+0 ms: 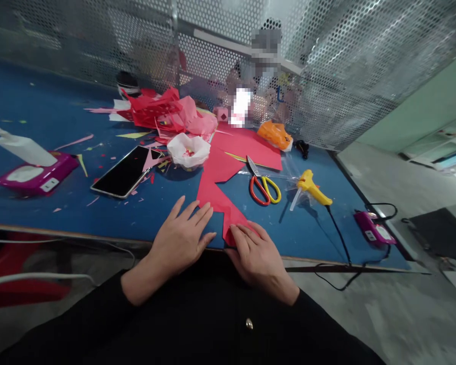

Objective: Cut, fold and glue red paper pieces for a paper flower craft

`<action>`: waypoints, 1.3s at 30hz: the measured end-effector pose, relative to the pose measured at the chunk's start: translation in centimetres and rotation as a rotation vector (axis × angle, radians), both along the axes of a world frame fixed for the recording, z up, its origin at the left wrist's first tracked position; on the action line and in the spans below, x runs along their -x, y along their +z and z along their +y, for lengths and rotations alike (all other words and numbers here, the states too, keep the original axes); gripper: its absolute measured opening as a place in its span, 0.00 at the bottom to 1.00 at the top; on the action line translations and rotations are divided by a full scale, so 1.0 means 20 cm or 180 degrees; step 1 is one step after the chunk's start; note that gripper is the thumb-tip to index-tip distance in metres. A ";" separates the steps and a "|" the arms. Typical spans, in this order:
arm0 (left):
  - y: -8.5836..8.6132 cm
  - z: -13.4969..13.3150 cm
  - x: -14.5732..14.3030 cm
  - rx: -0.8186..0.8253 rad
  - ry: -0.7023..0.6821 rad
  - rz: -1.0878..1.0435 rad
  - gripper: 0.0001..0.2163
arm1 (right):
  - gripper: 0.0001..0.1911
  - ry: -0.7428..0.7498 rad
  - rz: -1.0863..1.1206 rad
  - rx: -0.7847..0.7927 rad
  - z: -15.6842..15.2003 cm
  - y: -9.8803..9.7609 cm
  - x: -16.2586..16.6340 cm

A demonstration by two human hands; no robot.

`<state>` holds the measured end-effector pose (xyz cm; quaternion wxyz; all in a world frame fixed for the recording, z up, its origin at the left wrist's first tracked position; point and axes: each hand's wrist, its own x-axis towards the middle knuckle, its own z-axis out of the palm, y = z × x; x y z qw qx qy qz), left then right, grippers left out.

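A cut piece of red paper [216, 195] with a jagged, angular outline runs from mid-table to the near edge. My left hand [182, 230] lies flat with its fingers apart, the fingertips at the paper's left side. At the near end, my right hand [256, 248] has its fingers bent over the paper and pressed together; part of the hand is below the table edge, and its thumb is hard to make out. Scissors [260, 182] with one red and one yellow handle lie to the right of the paper, blades pointing away from me.
On the blue table [182, 187] are a phone [125, 172], a white paper-lined bowl [189, 150], crumpled red and pink paper [155, 109], a yellow glue gun [313, 187] with a cable, an orange packet [275, 134], a white bottle [26, 147] and purple packs. Perforated metal [220, 66] stands behind.
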<state>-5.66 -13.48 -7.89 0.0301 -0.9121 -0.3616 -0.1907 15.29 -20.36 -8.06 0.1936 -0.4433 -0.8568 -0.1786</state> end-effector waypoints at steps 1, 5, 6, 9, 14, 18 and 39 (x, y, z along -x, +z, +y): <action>0.00 0.00 0.00 0.0023 -0.0026 -0.0005 0.22 | 0.16 0.0006 0.0008 -0.0006 0.00 0.00 0.00; -0.02 0.01 0.01 0.0342 0.0038 -0.0643 0.20 | 0.15 -0.0044 0.0085 0.0164 0.02 0.03 0.00; -0.01 0.00 0.01 0.0480 0.0161 -0.0982 0.18 | 0.16 -0.0068 0.0076 0.0243 0.03 0.04 0.00; 0.03 -0.04 0.00 0.1399 0.0841 -0.2075 0.14 | 0.16 -0.0120 -0.0069 0.0307 0.05 0.06 0.02; 0.15 -0.09 -0.05 0.4002 0.1375 -0.3555 0.12 | 0.17 -0.0242 -0.0315 0.0322 0.07 0.05 0.05; 0.23 -0.09 -0.07 0.5029 0.1445 -0.4334 0.12 | 0.12 -0.0638 0.0248 0.0855 0.12 0.11 0.05; 0.27 0.03 -0.15 0.4558 0.2000 -0.5339 0.03 | 0.14 -0.1115 0.3358 0.2203 0.58 0.10 0.08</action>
